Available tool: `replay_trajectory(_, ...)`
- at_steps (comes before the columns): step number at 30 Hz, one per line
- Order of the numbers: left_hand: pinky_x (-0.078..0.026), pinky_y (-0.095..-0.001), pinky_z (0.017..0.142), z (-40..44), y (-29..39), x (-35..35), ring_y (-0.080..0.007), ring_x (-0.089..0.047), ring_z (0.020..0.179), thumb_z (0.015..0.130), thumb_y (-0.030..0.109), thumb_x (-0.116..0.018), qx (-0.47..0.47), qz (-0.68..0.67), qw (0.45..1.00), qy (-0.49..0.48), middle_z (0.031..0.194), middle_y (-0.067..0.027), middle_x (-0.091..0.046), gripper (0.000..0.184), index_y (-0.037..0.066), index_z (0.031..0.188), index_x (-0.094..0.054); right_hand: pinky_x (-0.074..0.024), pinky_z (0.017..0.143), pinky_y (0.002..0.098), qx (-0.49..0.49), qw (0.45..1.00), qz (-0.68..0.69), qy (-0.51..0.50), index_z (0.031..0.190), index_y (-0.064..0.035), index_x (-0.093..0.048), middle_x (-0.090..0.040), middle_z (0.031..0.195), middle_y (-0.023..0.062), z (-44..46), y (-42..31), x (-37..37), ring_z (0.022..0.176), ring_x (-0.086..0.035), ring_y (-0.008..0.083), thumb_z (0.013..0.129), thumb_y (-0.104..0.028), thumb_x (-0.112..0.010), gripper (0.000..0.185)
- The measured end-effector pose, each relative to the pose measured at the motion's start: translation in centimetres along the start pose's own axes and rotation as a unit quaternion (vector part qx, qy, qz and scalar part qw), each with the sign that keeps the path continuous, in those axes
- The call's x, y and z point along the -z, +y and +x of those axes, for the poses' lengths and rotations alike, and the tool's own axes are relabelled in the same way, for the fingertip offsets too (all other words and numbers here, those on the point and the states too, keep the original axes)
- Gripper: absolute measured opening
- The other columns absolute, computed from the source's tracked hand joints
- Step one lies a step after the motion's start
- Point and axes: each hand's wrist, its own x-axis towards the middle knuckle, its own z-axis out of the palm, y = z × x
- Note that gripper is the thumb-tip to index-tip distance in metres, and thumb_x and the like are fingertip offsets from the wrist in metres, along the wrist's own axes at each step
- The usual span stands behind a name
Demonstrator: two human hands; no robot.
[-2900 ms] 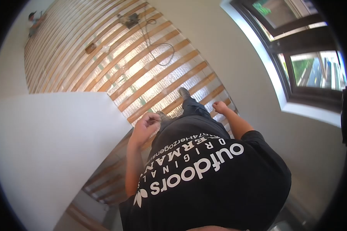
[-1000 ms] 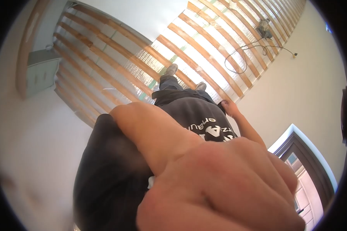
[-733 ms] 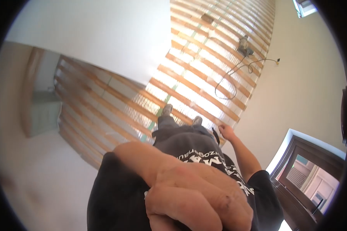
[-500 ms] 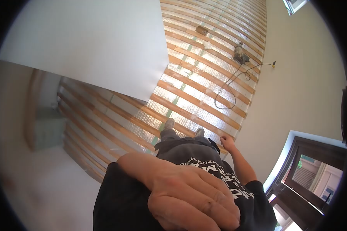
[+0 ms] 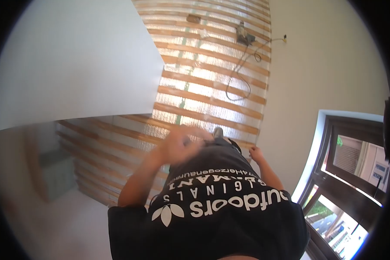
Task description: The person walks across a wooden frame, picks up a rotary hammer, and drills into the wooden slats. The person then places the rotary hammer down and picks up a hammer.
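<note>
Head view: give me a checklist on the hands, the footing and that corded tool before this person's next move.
1. Left hand free of any object: cannot tell; it is motion-blurred in front of the body.
2. Right hand free of any object: cannot tell; it is small and its fingers look curled.
3. Corded tool apart from both hands: ok; it rests on the floor beyond them.
4. Cord apart from the visible shoe: ok; its loop lies farther out.
5. Gap-free floor: not ok; spaced wooden slats with foil-like sheet between them.
6. Both shoes in plain view: not ok; only one shows clearly.
</note>
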Motion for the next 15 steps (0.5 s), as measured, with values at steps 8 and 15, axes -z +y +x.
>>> replay_trajectory(8, -0.05, -0.0485, 0.109, -17.0, -32.1, -3.0, -0.0436, -0.064, 0.125, 0.096, 0.03, -0.065, 0.416, 0.247, 0.873, -0.056, 0.134, -0.027, -0.067, 0.047, 0.002, 0.133, -0.068, -0.0578, 0.085, 0.0379, -0.129, 0.981, 0.134, -0.058, 0.124, -0.0025, -0.072, -0.073, 0.117, 0.0161, -7.1, -6.5, -1.0, 0.109, -0.072, 0.0234, 0.099, -0.035, -0.067, 0.041)
replay_trajectory(15, -0.055, -0.0451, 0.097, -26.1, -32.4, -7.2, -0.0413, -0.072, 0.111, 0.09, 0.014, -0.065, 0.43, 0.054, 0.9, -0.036, 0.114, -0.0259, -0.076, 0.036, -0.004, 0.12, -0.073, -0.0575, 0.087, 0.0377, -0.09, 0.981, 0.038, -0.169, 0.13, -0.0032, -0.07, -0.071, 0.127, 0.0151, -12.2, -10.5, -2.5, 0.112, -0.07, 0.0233, 0.1, -0.036, -0.066, 0.045)
